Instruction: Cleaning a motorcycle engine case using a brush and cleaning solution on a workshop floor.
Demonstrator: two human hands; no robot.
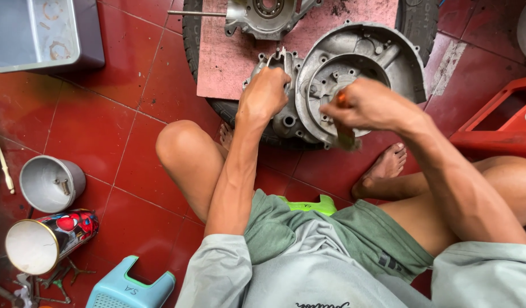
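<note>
Red tiled floor (120, 131) all around, and right in the middle of it a grey metal engine casing (354, 63), round and dished, resting on a pinkish board (229, 57) that lies across a black tyre (190, 34). The left hand (264, 94) sits on the casing's left lobe, fingers curled down and clamped over its upper edge. The right hand (363, 105) is over the casing's lower middle, closed in a fist round a tool (345, 134) with an orange tip showing above the knuckles and a blurred dark-green end below; what sort of tool it is, I can't tell. Just beyond the casing, at the board's far edge, lies a second grey engine part (263, 17) with a round bearing hole and a thin rod sticking out to its left. Nearer than the casing, the person's bare knees and feet straddle the tyre, green shorts and a pale grey shirt below. Right of the casing, a red plastic stool (496, 122) is near. Far left of the casing, a grey plastic tub (41, 34) at the top, then a grey metal funnel (49, 182), then a colourful printed tin can (49, 239) lying on its side, and a light blue plastic stool (129, 288) at the bottom edge.
</note>
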